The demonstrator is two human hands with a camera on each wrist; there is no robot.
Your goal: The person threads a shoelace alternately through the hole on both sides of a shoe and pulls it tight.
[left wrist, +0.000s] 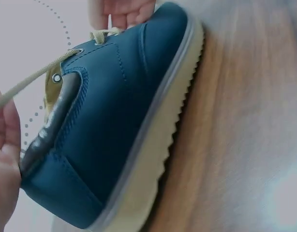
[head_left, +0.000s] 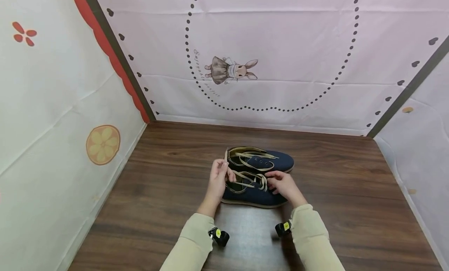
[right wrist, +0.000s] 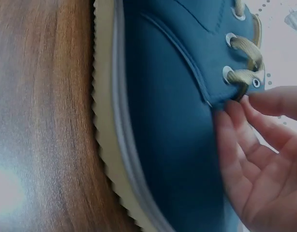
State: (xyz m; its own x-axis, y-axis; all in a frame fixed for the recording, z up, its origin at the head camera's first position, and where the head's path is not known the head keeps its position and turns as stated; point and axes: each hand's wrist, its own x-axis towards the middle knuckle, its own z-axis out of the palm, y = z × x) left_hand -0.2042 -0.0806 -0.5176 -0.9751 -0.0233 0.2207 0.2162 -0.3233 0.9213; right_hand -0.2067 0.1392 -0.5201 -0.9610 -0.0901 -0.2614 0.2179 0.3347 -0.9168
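Two navy blue shoes with tan laces and tan soles lie side by side, toes to the right. My left hand is at the heel end of the near shoe and pinches a shoelace. In the left wrist view that lace runs straight from the top eyelet to the fingers. My right hand is over the toe end of the same shoe. Its thumb and fingertips pinch the lace by the lowest eyelets, with the other fingers against the shoe's upper.
The far shoe stands right behind the near one, its laces loose over its opening. Both rest on a brown wood-grain surface. Printed white and pink sheets wall in the back and sides.
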